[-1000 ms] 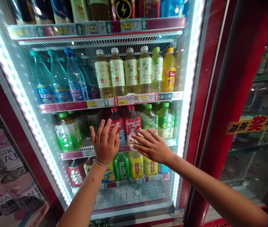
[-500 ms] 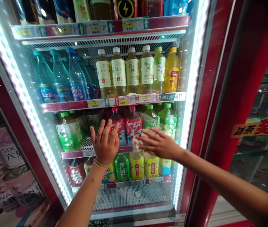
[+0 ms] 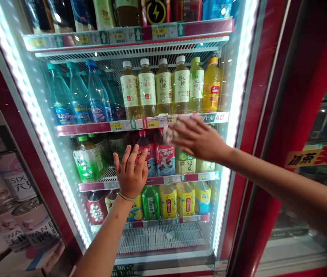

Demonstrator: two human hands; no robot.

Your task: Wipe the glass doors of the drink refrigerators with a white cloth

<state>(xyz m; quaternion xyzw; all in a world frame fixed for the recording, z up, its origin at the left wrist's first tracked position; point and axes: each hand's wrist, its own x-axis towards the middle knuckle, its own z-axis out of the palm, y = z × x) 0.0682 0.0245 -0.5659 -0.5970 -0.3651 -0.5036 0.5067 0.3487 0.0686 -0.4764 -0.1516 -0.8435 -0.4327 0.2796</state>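
My left hand [image 3: 131, 173] is raised with fingers spread, apparently resting on the glass door of a lit drinks cooler, in front of the red-capped bottles [image 3: 165, 157]. A thin band circles its wrist. My right hand [image 3: 201, 138] lies flat against the same glass, higher and to the right, slightly blurred. Under its fingertips a crumpled whitish cloth or tissue [image 3: 169, 134] is pressed; which of the two I cannot tell. Behind this hand are a shelf-edge price strip [image 3: 137, 124] and green tea bottles [image 3: 186, 163], partly covered.
Cooler shelves hold rows of bottles, including pale-labelled tea [image 3: 163, 86] and blue bottles [image 3: 97, 96]. Bright light strips [image 3: 40, 127] run down both sides. Stacked cans [image 3: 33, 221] stand at lower left. A red door frame [image 3: 293, 127] borders another cooler at right.
My right hand has moved up across the glass with the whitish wad, from the green tea bottles to the shelf edge above. My left hand stays in place; the view shifts slightly.
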